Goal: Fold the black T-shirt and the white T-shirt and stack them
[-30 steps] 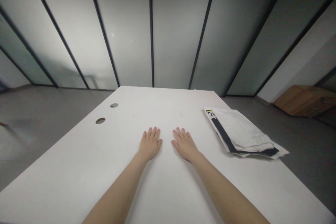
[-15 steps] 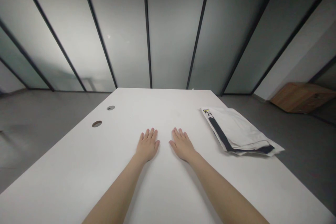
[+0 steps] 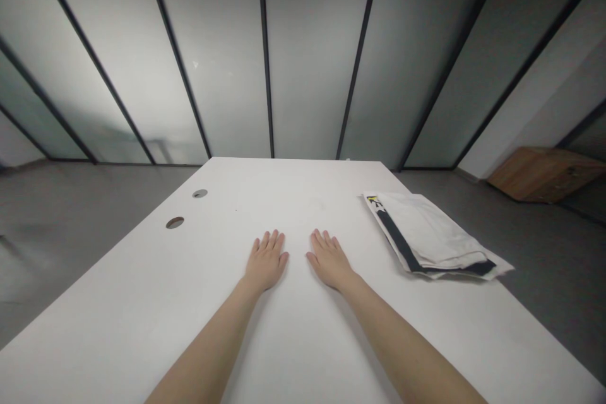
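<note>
My left hand lies flat on the white table, palm down, with its fingers stretched out. Beside it, a short gap to the right, my right hand rests palm down in the same way, fingers apart. Both hands are open and hold nothing. Nearest to the right hand is a flat stack of white packages or folded sheets with a dark band and a small yellow-and-black print at one corner. It lies at the table's right side, apart from the hand, and one corner sticks out over the edge.
Two round holes pierce the tabletop at the left, a far one and a nearer one. Frosted glass panels in dark frames stand beyond the table. A wooden cabinet is on the grey floor at the far right.
</note>
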{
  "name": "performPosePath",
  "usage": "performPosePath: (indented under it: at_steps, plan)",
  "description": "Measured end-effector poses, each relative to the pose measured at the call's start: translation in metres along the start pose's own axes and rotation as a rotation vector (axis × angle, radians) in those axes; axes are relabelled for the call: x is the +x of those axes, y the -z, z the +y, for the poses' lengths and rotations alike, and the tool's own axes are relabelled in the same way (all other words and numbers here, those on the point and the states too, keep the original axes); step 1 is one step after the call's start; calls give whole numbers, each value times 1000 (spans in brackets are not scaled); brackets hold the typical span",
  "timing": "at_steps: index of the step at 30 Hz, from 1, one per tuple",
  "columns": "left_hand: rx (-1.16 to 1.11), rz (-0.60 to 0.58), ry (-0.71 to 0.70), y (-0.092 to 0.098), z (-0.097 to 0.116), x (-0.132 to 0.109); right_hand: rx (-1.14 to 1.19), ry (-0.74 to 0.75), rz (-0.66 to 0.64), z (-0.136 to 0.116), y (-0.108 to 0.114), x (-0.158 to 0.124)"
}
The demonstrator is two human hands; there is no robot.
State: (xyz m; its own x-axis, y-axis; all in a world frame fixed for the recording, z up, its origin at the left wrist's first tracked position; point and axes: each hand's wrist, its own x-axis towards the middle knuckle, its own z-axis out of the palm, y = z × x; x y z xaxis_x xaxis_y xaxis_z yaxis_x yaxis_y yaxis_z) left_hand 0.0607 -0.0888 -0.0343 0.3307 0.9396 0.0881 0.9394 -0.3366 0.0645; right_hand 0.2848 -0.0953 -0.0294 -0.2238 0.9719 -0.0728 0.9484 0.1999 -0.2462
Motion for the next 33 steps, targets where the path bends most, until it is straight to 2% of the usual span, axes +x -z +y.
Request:
performPosePath:
  at_steps: [20, 33]
  plan:
    - [40, 11, -1, -1, -1, 0, -30, 7, 5, -2, 3, 4]
    - [5, -25, 4, 5, 0, 0, -34, 10, 6, -1, 4, 3]
